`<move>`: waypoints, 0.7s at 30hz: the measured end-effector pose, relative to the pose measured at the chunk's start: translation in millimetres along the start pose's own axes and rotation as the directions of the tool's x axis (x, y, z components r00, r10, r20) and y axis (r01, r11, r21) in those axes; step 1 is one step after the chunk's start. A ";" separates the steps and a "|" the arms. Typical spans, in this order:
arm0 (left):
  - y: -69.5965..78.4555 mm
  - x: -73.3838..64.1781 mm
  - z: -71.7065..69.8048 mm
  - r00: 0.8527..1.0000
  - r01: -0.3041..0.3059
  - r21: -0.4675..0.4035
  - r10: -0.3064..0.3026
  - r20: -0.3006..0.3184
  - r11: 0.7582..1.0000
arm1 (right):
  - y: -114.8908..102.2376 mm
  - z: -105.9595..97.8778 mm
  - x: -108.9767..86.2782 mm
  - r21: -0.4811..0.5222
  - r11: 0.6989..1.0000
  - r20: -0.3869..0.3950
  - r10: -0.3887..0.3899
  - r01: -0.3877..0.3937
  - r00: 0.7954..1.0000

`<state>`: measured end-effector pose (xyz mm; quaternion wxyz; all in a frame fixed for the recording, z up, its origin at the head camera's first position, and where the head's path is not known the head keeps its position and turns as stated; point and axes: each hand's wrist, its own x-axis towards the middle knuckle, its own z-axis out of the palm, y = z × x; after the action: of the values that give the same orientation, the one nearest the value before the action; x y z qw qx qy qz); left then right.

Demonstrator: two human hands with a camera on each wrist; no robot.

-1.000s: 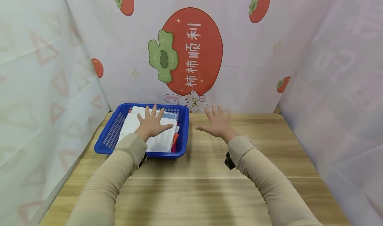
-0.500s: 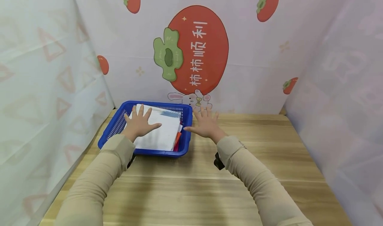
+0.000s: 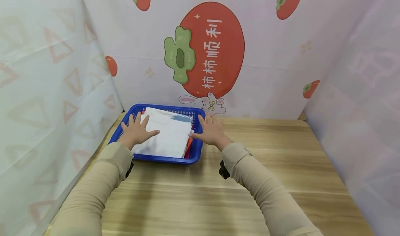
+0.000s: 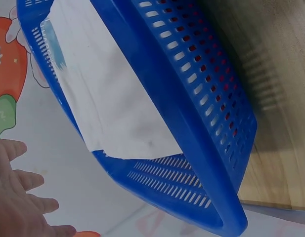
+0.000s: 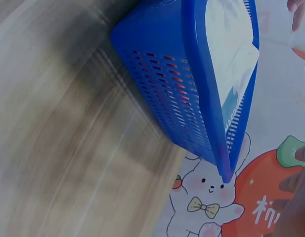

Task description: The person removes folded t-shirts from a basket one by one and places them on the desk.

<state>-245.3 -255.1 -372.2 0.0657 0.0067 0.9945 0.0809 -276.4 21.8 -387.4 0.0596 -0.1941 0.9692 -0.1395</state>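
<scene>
A blue perforated plastic basket (image 3: 168,159) stands at the back left of the wooden table. In it lies a folded white cloth (image 3: 168,135) with a blue patch and lettering, over red and orange fabric (image 3: 189,146). My left hand (image 3: 135,132) is spread above the basket's left side; in the left wrist view its fingers (image 4: 31,180) are apart from the rim. My right hand (image 3: 211,130) is at the basket's right edge, fingers spread and holding nothing; in the right wrist view the fingers (image 5: 293,182) show apart from the basket.
Behind the basket hangs a white cloth backdrop (image 3: 265,55) printed with a red persimmon and a rabbit. Similar pale sheets enclose the left (image 3: 47,90) and right sides. Bare wooden tabletop (image 3: 265,152) lies right of the basket.
Both hands have moved left relative to the basket: the left from over the cloth toward the left side, the right from beside the basket to its right edge. The head view has shifted slightly.
</scene>
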 end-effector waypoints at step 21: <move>-39.3 0.8 11.3 0.974 0.144 -0.216 -0.099 0.205 0.966 | -31.5 33.0 13.6 0.517 0.854 0.033 0.048 -0.058 0.998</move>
<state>-244.6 -292.0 -389.7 0.1667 -0.0543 0.9660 0.1903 -271.9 -19.6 -410.4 0.1226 -0.1455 0.9004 -0.3913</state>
